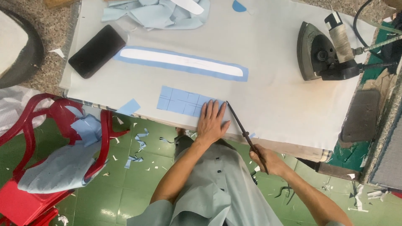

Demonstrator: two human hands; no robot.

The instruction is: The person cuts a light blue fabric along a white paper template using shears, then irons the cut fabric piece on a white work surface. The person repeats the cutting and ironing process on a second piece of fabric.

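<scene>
My left hand [212, 121] lies flat, fingers spread, on the right end of a small light-blue fabric rectangle [180, 101] with fold lines, near the front edge of the white padded table [272, 92]. My right hand [268, 161] grips a long thin dark tool [245, 132], and the tool's tip touches the table just right of my left fingertips. A long light-blue fabric strip with a white strip on top [182, 62] lies farther back.
A black phone [97, 51] lies at the table's back left, and a heap of blue fabric [157, 14] sits beyond it. A heavy iron [322, 52] rests at the right. A red plastic chair [46, 155] with blue fabric stands left. Scraps litter the green floor [138, 175].
</scene>
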